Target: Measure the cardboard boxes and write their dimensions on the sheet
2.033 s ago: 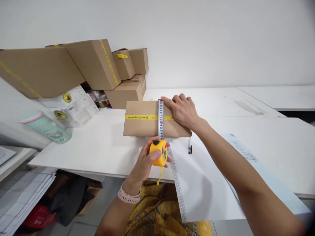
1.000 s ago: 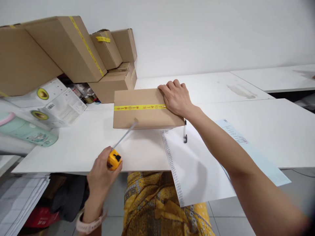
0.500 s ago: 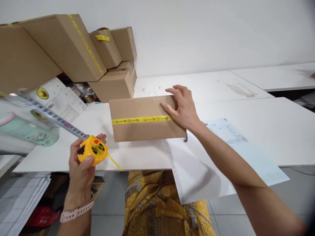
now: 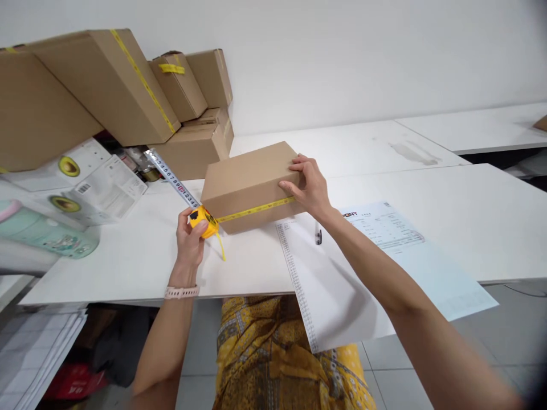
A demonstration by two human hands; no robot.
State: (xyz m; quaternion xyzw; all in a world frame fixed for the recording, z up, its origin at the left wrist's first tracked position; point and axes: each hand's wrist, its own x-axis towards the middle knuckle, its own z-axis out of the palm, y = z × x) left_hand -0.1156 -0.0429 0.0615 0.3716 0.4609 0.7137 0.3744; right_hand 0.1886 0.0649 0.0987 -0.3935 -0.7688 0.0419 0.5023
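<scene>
We have the brown carton (image 4: 252, 171) on the table (image 4: 248, 267), just off the view's centre towards ten o'clock. Our right hand (image 4: 311, 185) clasps its three o'clock end, thumb on the near side; our left hand (image 4: 188, 242) pinches the yellow tape measure (image 4: 205, 221) at its eight o'clock corner, touching or not we cannot tell. The blade (image 4: 173, 179) sticks out towards eleven o'clock, free of the carton.

To measure cleanly, we would do best to steady the carton, seat the blade's hook on an edge, lay the blade flat and straight, and read it from directly above.

The blade shows black numerals and a red 10. At four o'clock from the carton, a printed sheet (image 4: 410, 256) reads "PONY", perhaps cut off by our arm; its smaller print, and the yellow packing tape's (image 4: 256, 210), defeats us.
</scene>
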